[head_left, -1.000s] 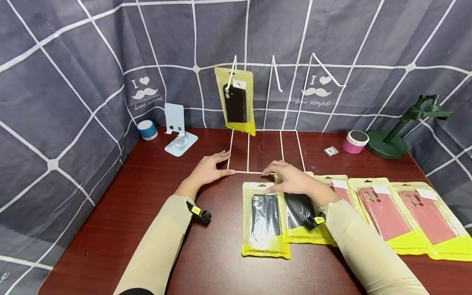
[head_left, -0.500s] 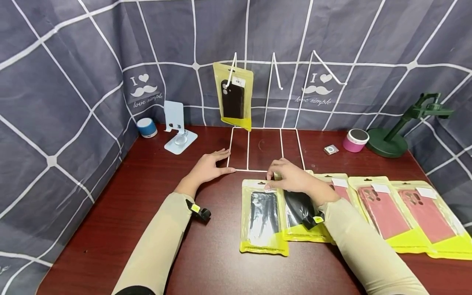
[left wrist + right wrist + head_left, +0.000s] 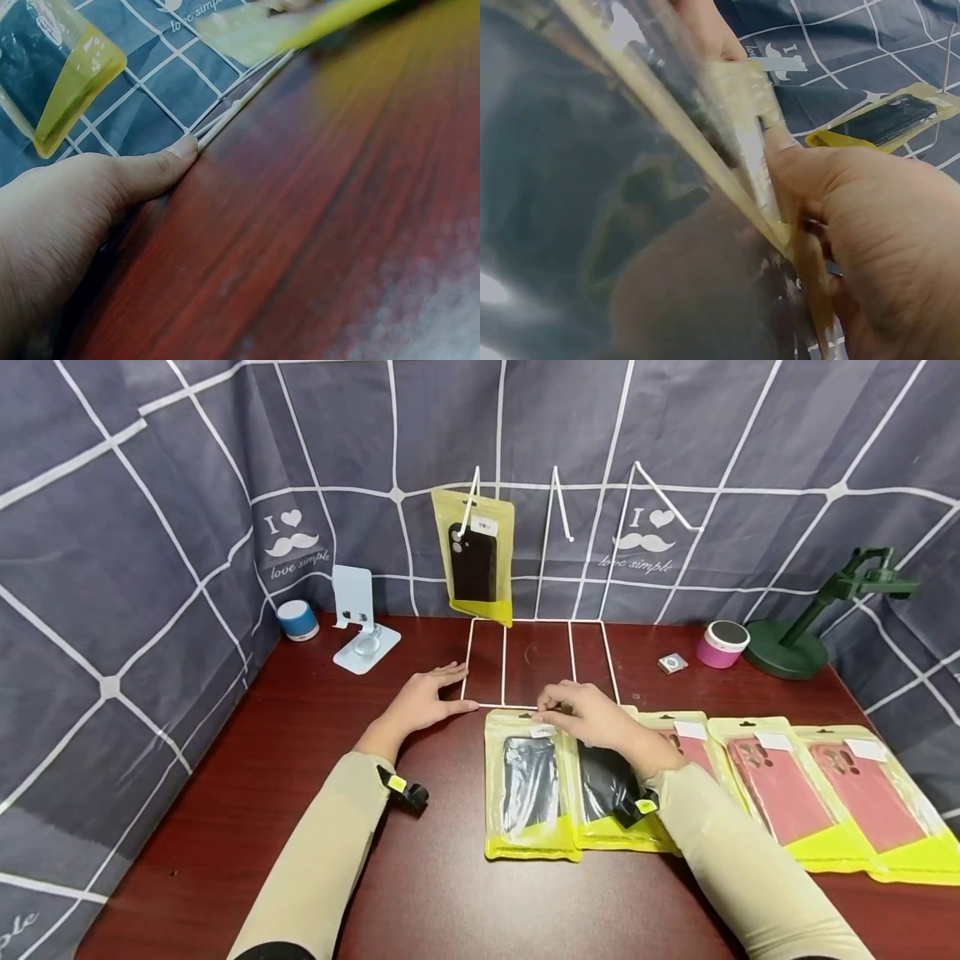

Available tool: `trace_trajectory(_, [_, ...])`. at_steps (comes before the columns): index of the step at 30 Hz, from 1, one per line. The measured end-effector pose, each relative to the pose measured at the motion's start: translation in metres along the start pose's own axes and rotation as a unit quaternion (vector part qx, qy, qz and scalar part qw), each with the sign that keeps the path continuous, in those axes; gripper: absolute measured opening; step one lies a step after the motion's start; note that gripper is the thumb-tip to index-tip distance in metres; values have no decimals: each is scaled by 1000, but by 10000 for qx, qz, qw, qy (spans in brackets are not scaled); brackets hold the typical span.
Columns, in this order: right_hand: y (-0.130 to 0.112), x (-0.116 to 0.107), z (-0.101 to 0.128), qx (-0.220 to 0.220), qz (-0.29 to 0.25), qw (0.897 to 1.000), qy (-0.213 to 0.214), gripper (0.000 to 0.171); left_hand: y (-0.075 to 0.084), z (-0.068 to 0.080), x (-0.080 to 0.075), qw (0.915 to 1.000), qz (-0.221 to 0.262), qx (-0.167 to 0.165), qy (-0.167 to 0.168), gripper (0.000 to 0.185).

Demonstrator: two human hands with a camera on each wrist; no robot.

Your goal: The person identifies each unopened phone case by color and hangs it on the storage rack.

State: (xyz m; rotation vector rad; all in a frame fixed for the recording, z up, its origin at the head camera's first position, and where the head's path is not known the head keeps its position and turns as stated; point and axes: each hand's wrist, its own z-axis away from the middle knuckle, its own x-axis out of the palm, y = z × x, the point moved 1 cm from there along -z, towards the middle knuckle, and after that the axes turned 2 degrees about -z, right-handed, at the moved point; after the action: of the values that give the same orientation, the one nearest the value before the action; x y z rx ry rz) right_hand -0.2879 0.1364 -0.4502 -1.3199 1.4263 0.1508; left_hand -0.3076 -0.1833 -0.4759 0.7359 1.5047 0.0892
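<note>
My left hand [image 3: 422, 703] rests with fairly straight fingers along the left side of the white wire display rack [image 3: 503, 664]. In the left wrist view its thumb [image 3: 176, 154] touches the front corner of the wire base. My right hand [image 3: 588, 717] pinches the top edge of a clear and yellow pouch [image 3: 531, 789] that holds a black phone case. The right wrist view has the thumb [image 3: 802, 161] on that edge, with the pouch's plastic close to the camera. A similar pouch [image 3: 474, 564] with a black phone case hangs on the rack's left hook.
A second black-case pouch [image 3: 600, 789] lies under my right wrist; several pink-case pouches, such as this pouch [image 3: 787, 793], overlap to its right. Behind stand a blue speaker [image 3: 297, 621], light-blue phone stand [image 3: 362, 627], small silver player [image 3: 672, 663], pink speaker [image 3: 723, 644] and green stand [image 3: 795, 647].
My right fingers have closed on the pouch's top edge, and the pouch has moved slightly toward the rack and left. The left hand stays at the rack. The hanging pouch swung a little, then settled.
</note>
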Motion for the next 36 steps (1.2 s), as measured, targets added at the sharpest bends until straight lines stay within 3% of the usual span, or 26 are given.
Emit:
trace_trajectory(7, [-1, -1, -2, 328, -402, 9983, 263, 5, 0, -2, -1, 9999, -143, 68, 27, 86])
trace_trajectory(15, [-4, -2, -3, 157, -777, 9948, 632, 7, 2, -1, -1, 9998, -176, 39, 65, 87])
trace_trajectory(20, [-10, -2, -3, 343, -1249, 9907, 420, 12, 1, -2, -1, 9999, -104, 52, 79, 85])
trace_trajectory(26, [-24, -11, -4, 730, -2108, 9747, 116, 14, 0, -2, 0, 9999, 4, 95, 132, 86])
trace_trajectory(30, [-20, -11, -4, 927, -2565, 9620, -135, 22, -1, -3, 0, 9998, -28, 135, 164, 87])
trace_trajectory(33, [-12, -7, -3, 1253, -2942, 9470, -293, 30, -1, -2, 0, 9998, -28, 135, 112, 88])
trace_trajectory(36, [-8, -4, -3, 1691, -3149, 9338, -156, 28, -2, -2, 0, 9999, -47, 136, 81, 86])
